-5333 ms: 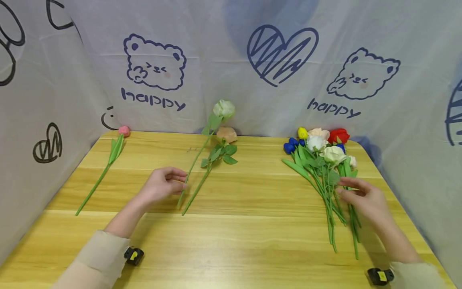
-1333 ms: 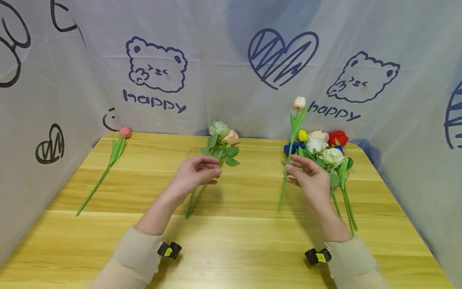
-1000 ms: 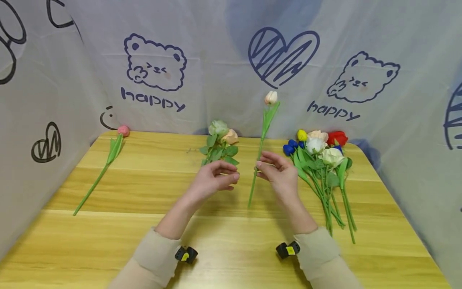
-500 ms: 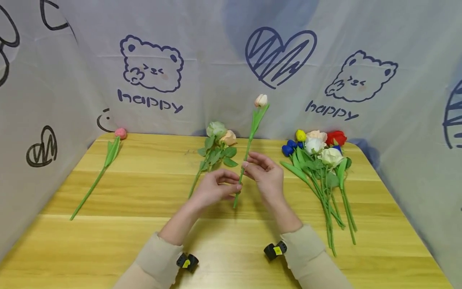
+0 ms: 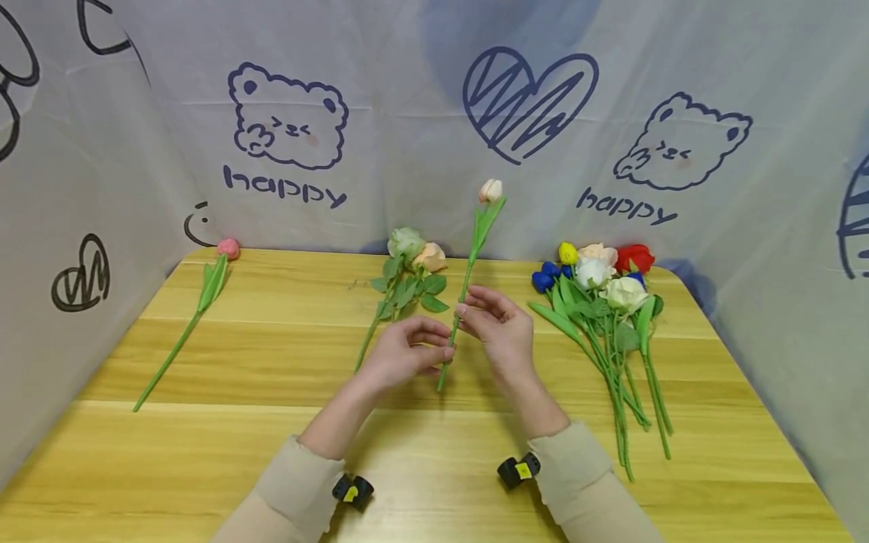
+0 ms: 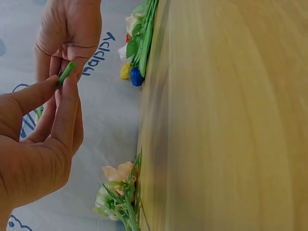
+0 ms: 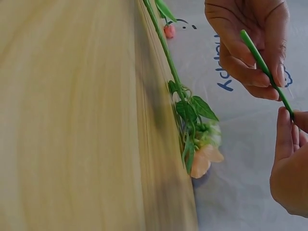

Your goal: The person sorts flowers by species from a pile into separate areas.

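A pale pink artificial tulip [image 5: 490, 191] is held above the table, its bloom up and its green stem leaning to the right. My right hand [image 5: 501, 332] pinches the stem around its middle between thumb and fingers. Lower down, near the stem's bottom end, my left hand [image 5: 407, 353] pinches it too. In the left wrist view the stem end [image 6: 65, 73] sticks out from between thumb and fingers. Behind my left hand lie a pale green rose [image 5: 406, 243] and a peach rose [image 5: 431, 257], side by side, their lower stems partly hidden by that hand.
A pink tulip [image 5: 228, 249] lies alone at the left of the wooden table [image 5: 271, 362]. At the right is a pile of flowers with a red rose [image 5: 634, 258], a yellow tulip [image 5: 568, 253], a white rose [image 5: 594, 272] and blue tulips [image 5: 543, 281]. A cloth [image 5: 407, 136] hangs behind.
The green rose was laid beside the peach rose. My right hand took the pale pink tulip from the right pile and carried it left; my left hand moved right and took hold of its stem.
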`<state>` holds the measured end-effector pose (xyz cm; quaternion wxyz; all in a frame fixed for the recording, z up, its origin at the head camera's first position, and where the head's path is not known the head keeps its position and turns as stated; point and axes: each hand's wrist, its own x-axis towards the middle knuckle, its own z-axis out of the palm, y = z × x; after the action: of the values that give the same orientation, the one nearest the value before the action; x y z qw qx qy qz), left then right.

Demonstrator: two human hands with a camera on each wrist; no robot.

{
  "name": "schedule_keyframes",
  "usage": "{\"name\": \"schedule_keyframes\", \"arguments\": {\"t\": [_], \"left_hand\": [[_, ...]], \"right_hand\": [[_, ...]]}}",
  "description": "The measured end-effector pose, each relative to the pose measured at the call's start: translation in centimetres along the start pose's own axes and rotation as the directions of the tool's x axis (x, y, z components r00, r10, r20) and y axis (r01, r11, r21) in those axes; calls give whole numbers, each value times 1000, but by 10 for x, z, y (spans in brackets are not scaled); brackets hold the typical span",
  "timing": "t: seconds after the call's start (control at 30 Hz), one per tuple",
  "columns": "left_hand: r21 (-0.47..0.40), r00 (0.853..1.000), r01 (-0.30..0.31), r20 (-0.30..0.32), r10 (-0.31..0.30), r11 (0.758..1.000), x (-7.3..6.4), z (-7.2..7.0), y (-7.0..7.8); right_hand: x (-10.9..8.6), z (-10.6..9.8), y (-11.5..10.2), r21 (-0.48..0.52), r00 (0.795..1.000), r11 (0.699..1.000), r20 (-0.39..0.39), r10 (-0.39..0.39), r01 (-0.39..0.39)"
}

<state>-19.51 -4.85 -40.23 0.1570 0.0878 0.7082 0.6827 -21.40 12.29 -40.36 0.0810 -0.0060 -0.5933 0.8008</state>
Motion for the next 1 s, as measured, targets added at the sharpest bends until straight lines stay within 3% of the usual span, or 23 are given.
{"name": "schedule_keyframes", "arguments": {"t": [0.37, 0.57, 0.73, 1.0], "left_hand": [[10, 1000, -5, -3, 5, 1000, -1, -3, 2], [2, 1000, -7, -9, 7, 1000, -7, -9, 7], [15, 999, -28, -23, 28, 1000, -15, -26, 11], [108, 996, -39, -74, 47, 993, -30, -64, 17]], "right_hand": [[-1, -4, -4, 5, 999, 1000, 42, 22, -22], [-3, -14, -9, 7, 997, 1000, 78, -3, 2], [-3, -29, -16, -38, 995, 998, 92, -45, 49], [2, -68, -33, -140, 991, 982, 66, -115, 123]]}}
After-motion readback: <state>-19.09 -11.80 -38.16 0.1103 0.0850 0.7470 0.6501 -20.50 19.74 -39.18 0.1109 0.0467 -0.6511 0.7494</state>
